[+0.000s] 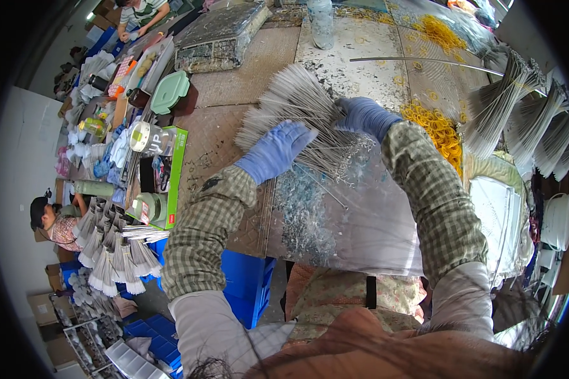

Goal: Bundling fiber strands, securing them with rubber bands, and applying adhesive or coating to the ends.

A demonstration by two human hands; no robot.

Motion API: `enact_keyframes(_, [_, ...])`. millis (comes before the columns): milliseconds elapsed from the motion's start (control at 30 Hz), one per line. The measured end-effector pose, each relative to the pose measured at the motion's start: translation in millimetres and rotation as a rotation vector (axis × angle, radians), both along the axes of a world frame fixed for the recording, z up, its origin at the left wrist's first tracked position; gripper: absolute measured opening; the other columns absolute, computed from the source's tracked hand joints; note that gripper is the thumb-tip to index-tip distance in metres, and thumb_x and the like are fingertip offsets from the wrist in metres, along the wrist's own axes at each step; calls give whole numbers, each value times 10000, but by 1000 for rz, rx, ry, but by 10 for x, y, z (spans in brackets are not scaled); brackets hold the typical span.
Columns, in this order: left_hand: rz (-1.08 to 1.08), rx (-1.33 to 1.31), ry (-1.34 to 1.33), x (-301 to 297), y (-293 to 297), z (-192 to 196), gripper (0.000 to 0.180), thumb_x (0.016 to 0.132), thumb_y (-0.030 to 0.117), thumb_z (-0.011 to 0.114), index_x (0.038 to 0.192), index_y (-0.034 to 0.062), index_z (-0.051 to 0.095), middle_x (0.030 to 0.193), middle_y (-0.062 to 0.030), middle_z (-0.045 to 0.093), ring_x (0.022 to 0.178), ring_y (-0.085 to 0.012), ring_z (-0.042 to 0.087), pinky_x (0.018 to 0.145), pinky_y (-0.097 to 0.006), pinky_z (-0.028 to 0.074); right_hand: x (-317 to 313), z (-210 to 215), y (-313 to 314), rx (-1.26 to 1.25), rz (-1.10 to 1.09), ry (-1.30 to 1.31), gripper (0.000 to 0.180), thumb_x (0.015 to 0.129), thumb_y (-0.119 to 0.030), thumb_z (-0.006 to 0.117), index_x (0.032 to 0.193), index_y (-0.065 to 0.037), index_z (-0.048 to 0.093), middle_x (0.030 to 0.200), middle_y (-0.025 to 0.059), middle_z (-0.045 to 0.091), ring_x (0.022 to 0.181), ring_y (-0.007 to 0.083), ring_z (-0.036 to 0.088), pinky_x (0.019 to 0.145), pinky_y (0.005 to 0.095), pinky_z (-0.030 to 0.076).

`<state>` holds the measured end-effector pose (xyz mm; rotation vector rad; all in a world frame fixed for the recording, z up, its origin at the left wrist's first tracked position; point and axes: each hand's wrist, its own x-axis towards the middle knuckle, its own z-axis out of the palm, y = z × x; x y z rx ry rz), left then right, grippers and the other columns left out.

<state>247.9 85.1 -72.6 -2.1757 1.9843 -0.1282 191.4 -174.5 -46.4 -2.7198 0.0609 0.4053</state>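
A fanned bundle of thin grey wire brushes (297,95) lies on the worktable, pale bristled ends to the upper left and small wire loops to the lower right. My left hand (277,150), in a blue glove, rests flat across the near side of the bundle, fingers stretched out. At the bundle's right edge, my gloved right hand (367,117) has its fingers curled against the wires; its fingertips are partly hidden. One loose wire brush (322,187) sticks out toward me, its loop on the tabletop.
Yellow rubber bands (437,132) lie in a heap to the right. Brush bundles (502,101) hang over the right edge, near a long metal rod (423,59). A clear jar (321,25) and a worn block (221,39) stand at the back. A green box (178,180) is at left; two people work beyond.
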Motion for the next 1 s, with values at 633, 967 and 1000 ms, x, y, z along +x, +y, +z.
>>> enact_keyframes(633, [212,296,143,-83,-271,346,740,667,234,817,1319,98,494,1261,-113,550,1213,-285,501,1099,-400,317,-77,92,234,-106,-25,19,491,719,-394,720,1041,-28,660,953,197,685,916,348,664,820,409,531])
enact_keyframes(967, [88,199,-39,-486,-34,312,444,811,152,645,1242,121,543,1100,-78,617,1068,-243,580,973,-409,408,-175,27,526,-262,-3,50,919,731,-485,746,1348,56,335,872,190,674,825,348,672,720,428,544])
enact_keyframes(1000, [88,200,-42,-563,2,257,444,811,152,645,1242,121,543,1100,-78,617,1068,-243,580,973,-409,408,-181,36,506,-225,-28,43,929,721,-461,766,1375,41,338,954,203,666,897,340,665,773,426,540])
